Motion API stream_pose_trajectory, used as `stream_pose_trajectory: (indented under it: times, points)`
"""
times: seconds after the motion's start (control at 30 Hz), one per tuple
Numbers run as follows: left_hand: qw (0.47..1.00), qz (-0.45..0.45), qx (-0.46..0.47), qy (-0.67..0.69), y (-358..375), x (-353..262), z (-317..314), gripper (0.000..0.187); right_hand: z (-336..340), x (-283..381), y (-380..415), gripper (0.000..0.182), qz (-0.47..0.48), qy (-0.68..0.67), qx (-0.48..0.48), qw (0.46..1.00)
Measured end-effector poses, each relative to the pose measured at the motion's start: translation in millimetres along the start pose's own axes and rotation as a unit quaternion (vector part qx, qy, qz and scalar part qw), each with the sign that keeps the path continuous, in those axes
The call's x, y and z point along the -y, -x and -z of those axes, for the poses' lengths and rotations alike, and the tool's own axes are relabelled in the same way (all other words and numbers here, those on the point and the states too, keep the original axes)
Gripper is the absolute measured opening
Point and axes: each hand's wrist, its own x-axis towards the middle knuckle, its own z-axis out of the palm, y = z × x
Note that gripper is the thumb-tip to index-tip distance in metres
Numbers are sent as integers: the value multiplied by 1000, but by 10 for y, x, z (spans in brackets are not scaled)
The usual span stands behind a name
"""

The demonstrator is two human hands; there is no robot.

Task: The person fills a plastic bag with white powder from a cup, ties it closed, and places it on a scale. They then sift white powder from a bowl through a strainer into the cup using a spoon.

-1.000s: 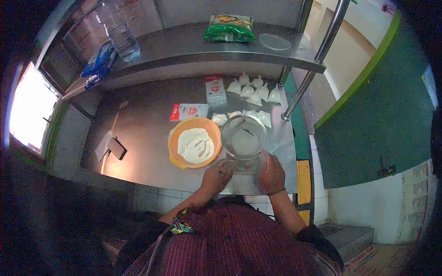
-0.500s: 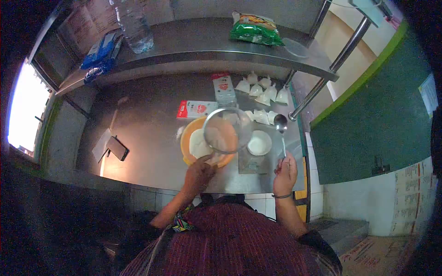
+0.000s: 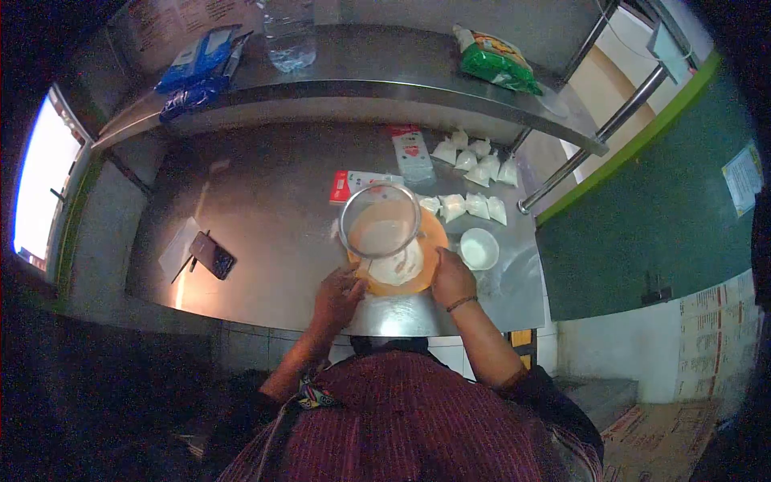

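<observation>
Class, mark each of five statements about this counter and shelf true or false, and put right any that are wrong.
1. The sieve is over part of the orange bowl. True.
2. The right hand holds a spoon. False: it holds the edge of the orange bowl.
3. The phone lies to the left of the orange bowl. True.
4. The small white bowl stands on the shelf. False: it stands on the counter, to the right of the orange bowl.
5. The green bag lies on the shelf. True.
</observation>
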Motion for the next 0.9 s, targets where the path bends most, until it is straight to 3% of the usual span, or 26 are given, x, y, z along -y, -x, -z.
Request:
stream_pose_trajectory:
  times: [0.07,0.13,0.23,0.3,0.33,0.4,0.57,0.63,0.73,0.77,0.8,0.83,0.9]
  points:
    - [1000,10,15,20,-16,54,33,39,-41,65,-114,34,-17,36,25,999]
    - [998,20,31,41,-26,64,43,40,-38,152,-186,34,-13,80,116,990]
    - [998,-47,32,-36,-35,121,16,42,51,221,-124,33,14,48,123,991]
    - [991,66,68,91,-9,-56,79,46,111,246,-109,32,7,54,115,992]
    - [991,67,69,92,-27,-51,93,46,126,246,-102,31,-1,59,107,992]
    - [996,32,80,10,-41,-27,106,48,54,170,-177,31,-14,53,93,994]
    - [997,-35,64,17,-121,303,-19,46,-233,165,-332,34,-44,89,83,992]
    - [996,-67,56,12,-147,380,-30,46,-270,176,-295,31,71,71,163,982]
    - [993,-87,74,-2,-158,306,26,46,434,697,-121,29,96,32,191,976]
    - [996,-32,80,25,-133,190,56,46,344,601,-135,29,97,33,193,976]
    - [995,24,87,51,-108,113,83,45,168,415,-163,27,54,36,153,986]
    - [995,25,87,52,-93,87,99,45,11,263,-182,25,10,39,112,993]
    - [997,-57,50,5,-86,66,105,45,-155,124,-268,28,-14,50,114,992]
